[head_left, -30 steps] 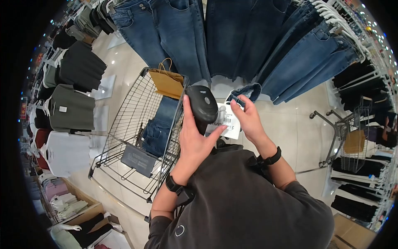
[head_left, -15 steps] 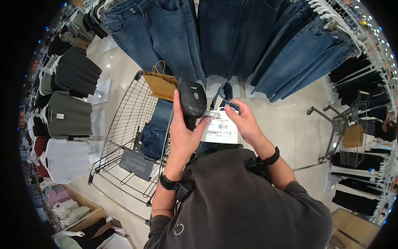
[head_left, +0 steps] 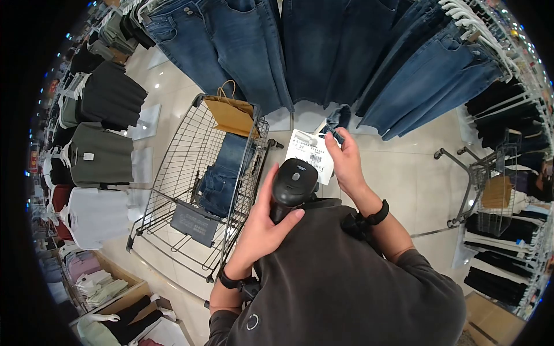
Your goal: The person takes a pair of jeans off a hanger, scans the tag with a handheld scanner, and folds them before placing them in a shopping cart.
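A black handheld barcode scanner (head_left: 295, 183) sits in my left hand (head_left: 262, 230), its head pointing at a white price tag (head_left: 301, 149) printed with a barcode. My right hand (head_left: 346, 158) is closed at the edge of this tag and on a bunched part of blue jeans (head_left: 339, 118). A small pale plastic piece lies across the tag's upper part. Most of the held jeans is hidden behind my hand and body. The scanner covers the tag's lower left corner.
A wire shopping cart (head_left: 167, 199) stands to my left with folded jeans (head_left: 218, 187) and a brown paper bag (head_left: 231, 117). Ahead, jeans (head_left: 231, 49) hang on a rack. Clothing racks line both sides; another cart (head_left: 497, 173) is at right.
My left hand has drawn the scanner down and toward my body, off the tag. My right hand has shifted slightly right and up, and the tag now tilts and shows more.
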